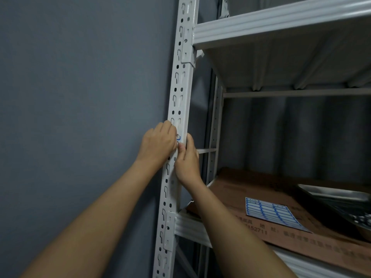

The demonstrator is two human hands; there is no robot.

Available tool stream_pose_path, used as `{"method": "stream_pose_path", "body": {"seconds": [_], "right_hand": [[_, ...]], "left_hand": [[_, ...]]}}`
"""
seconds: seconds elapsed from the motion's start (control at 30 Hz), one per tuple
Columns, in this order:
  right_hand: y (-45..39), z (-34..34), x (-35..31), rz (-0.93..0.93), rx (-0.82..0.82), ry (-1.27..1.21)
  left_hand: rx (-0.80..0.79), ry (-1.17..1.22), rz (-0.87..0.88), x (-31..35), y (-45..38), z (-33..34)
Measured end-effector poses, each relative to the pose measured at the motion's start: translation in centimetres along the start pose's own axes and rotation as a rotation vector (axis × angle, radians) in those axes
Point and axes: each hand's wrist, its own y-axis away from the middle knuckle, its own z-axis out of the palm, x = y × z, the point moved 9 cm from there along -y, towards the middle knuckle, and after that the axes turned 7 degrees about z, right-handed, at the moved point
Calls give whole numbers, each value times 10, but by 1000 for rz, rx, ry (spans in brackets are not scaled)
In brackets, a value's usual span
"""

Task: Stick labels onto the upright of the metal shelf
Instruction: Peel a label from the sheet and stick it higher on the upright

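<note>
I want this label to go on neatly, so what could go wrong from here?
1. The label sits between the hands over the upright's punched slots, so it may bridge a hole and crease or lift.
2. The left hand and right hand hide most of it, so it could go on crooked.

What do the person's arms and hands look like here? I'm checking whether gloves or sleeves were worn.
Both are bare. The left hand and right hand wear no gloves, and no ring, watch or bracelet shows. Both forearms are uncovered down to the picture's lower edge, so no sleeve is in view.
</note>
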Motion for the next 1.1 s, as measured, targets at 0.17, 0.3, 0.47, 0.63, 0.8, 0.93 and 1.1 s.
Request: {"method": "stream_pose_path", "body": {"seconds": [0.17,0.3,0.47,0.63,0.8,0.93,1.1], "right_hand": [[-1,2,3,16,-9,6],[-2,2,2,22,-19,16],[-1,3,1,18,-11,3],[-2,3,2,25,-12,8],[-2,3,3,33,-23,6],[-1,2,2,26,-21,-1],[0,2,1,25,-17,0]], "left_hand": [[-5,80,-41,-2,1,0],[-8,174,-92,-6,3,0],[-28,249,-128,-7,5,-1],[-62,330,-204,-11,10,0],[-38,395,-253,-13,15,-9],[-36,404,-265,-16,20,-12],[-57,442,-254,-13,22,-10]]}}
